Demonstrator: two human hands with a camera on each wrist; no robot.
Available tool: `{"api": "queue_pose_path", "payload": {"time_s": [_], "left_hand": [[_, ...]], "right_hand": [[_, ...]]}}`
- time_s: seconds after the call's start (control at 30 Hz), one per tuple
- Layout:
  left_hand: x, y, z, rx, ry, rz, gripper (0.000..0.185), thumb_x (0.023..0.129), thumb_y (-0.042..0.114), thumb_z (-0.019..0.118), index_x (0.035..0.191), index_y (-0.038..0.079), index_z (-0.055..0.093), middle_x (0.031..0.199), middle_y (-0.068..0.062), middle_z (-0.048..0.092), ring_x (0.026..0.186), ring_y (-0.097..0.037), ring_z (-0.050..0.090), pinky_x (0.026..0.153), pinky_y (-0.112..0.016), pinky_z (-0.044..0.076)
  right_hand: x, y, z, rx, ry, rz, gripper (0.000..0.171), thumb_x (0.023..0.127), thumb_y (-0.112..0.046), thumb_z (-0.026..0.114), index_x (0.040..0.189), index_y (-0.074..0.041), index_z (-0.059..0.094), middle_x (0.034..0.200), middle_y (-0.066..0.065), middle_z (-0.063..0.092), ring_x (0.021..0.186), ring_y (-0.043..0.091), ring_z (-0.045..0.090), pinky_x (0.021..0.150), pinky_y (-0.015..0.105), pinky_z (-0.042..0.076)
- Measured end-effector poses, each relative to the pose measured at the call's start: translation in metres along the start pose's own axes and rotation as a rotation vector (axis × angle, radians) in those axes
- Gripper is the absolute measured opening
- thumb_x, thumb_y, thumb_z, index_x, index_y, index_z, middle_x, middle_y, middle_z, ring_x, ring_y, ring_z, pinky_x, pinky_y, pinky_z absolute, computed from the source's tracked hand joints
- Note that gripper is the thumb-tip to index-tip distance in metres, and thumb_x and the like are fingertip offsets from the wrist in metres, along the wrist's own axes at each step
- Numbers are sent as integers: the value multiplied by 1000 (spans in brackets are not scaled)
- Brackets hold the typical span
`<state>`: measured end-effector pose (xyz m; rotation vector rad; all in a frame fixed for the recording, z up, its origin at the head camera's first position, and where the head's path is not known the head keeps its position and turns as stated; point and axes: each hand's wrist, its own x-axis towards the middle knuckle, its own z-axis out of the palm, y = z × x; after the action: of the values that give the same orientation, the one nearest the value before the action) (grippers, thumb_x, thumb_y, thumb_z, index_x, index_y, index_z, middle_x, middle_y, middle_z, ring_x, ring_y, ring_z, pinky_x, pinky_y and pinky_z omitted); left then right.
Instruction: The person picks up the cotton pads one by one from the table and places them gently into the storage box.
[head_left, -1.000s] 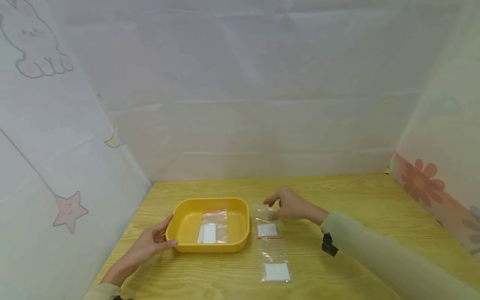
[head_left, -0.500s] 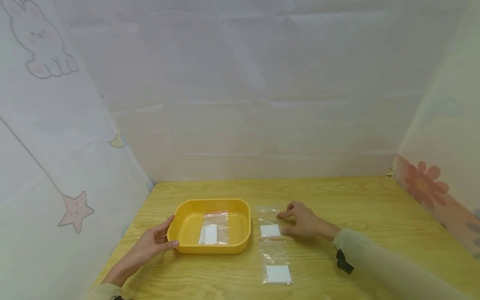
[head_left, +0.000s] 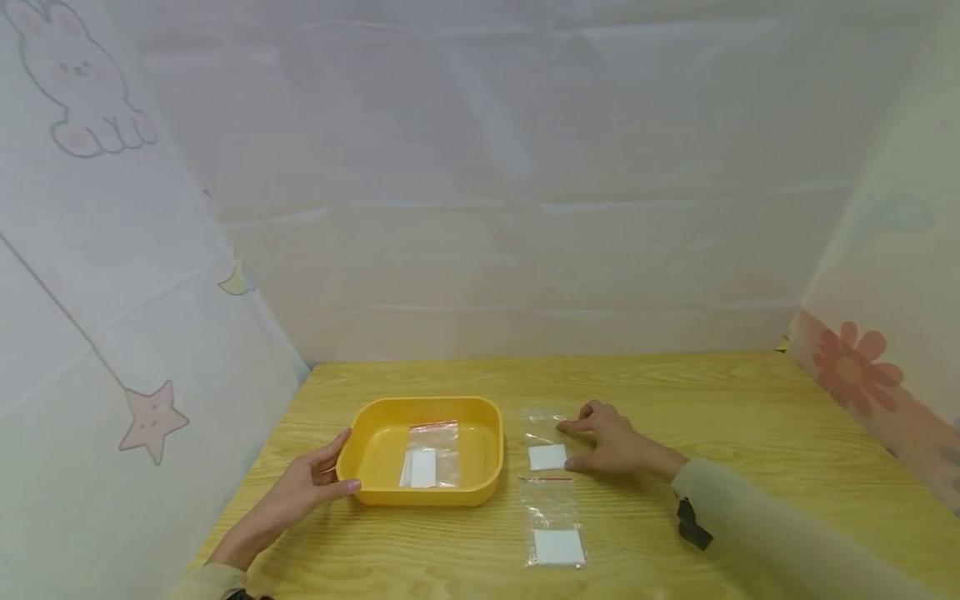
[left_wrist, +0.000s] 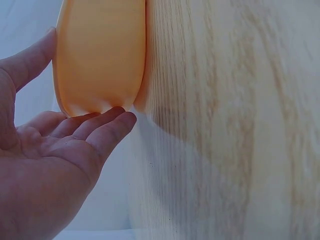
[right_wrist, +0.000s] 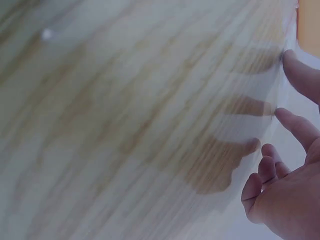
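Note:
In the head view my left hand rests against the left end of a yellow plastic basin, thumb at the front corner. The left wrist view shows its fingers nearly straight along the outer wall. Inside the basin lies a clear zip bag with white cards. To the right, my right hand touches the right edge of a flat zip bag holding a white card. Its thumb and index finger are spread apart on the bag, the other fingers loosely bent.
A second zip bag with a white card lies nearer the front, just below the first. The wood-grain table meets a pale cloth wall at the back, with printed cloth walls on both sides.
My right hand has come down from the far end of the upper zip bag to its right edge. That bag has shifted slightly right and away from the lower bag. The left hand stays put.

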<state>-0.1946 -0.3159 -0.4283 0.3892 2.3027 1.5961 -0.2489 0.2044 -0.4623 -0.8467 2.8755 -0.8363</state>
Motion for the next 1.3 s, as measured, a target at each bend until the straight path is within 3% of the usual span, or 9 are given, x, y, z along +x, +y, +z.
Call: {"api": "queue_pose_path", "payload": {"time_s": [0.3,0.5,0.77,0.97,1.1,1.2,1.3], "left_hand": [[0,1,1,-6,-4,-11,91,102,15,73,168,2,11,170,-28,11,147,-49,36,101,-34,54],[-1,2,2,-7,-5,-21,91,102,16,73,169,4,12,170,-27,11,146,-48,37,101,-35,55],[-1,4,2,7,2,-8,91,102,15,73,169,3,11,168,-29,14,144,-49,40,101,-34,55],[-3,4,2,1,-4,-6,92,102,15,73,169,3,11,169,-29,14,145,-49,39,101,-33,55],[-3,3,1,-1,-3,-2,91,102,14,73,168,2,11,168,-30,16,145,-49,39,100,-33,55],[-3,3,1,8,0,-4,92,102,16,73,169,2,11,168,-30,16,145,-49,39,100,-34,55],[-3,2,1,20,9,-17,92,102,17,74,169,4,12,169,-28,16,146,-48,38,101,-33,55]], "right_hand": [[1,1,0,4,8,-3,67,87,-43,87,142,-8,69,115,10,51,94,24,38,75,38,30],[-3,-5,3,19,22,29,56,88,-39,87,135,-12,74,110,5,53,94,22,39,76,40,29],[-13,-16,11,6,134,2,40,91,-27,86,124,-7,79,106,3,65,95,20,52,77,38,43],[-15,-25,14,30,177,30,37,92,-18,84,126,-3,78,98,-6,76,67,4,51,62,26,49],[-14,-27,16,74,213,8,40,91,-8,83,129,1,74,92,-5,77,68,2,59,62,24,52],[-12,-27,16,175,227,8,42,90,-1,83,131,4,73,91,-3,77,80,6,68,71,26,58],[-10,-25,15,284,201,21,47,91,3,81,136,5,68,94,0,76,81,9,68,71,25,58]]}}
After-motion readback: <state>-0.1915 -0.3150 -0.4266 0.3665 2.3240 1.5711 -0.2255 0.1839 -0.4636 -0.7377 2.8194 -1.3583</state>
